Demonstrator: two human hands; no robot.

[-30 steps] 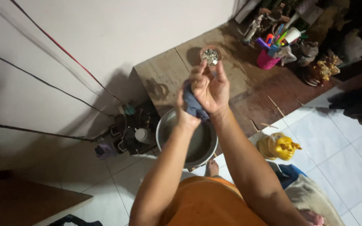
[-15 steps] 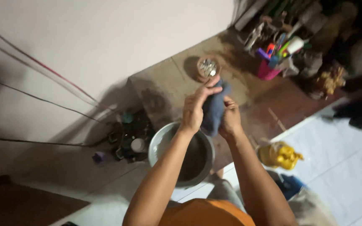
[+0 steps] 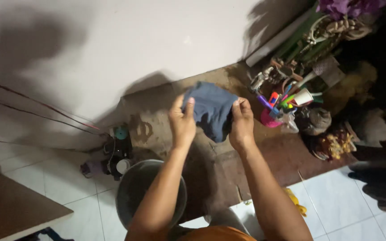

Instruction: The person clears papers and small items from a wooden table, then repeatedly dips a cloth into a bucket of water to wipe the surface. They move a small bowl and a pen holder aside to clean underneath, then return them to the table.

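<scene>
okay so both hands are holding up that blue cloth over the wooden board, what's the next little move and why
Probably lower the blue cloth onto the wooden board. The left hand and right hand pinch its top corners, so it hangs spread open, clear of the metal basin below, and the board looks stained.

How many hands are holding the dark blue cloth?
2. The left hand grips the left edge of the dark blue cloth, and the right hand grips its right edge. No other hands show.
</scene>
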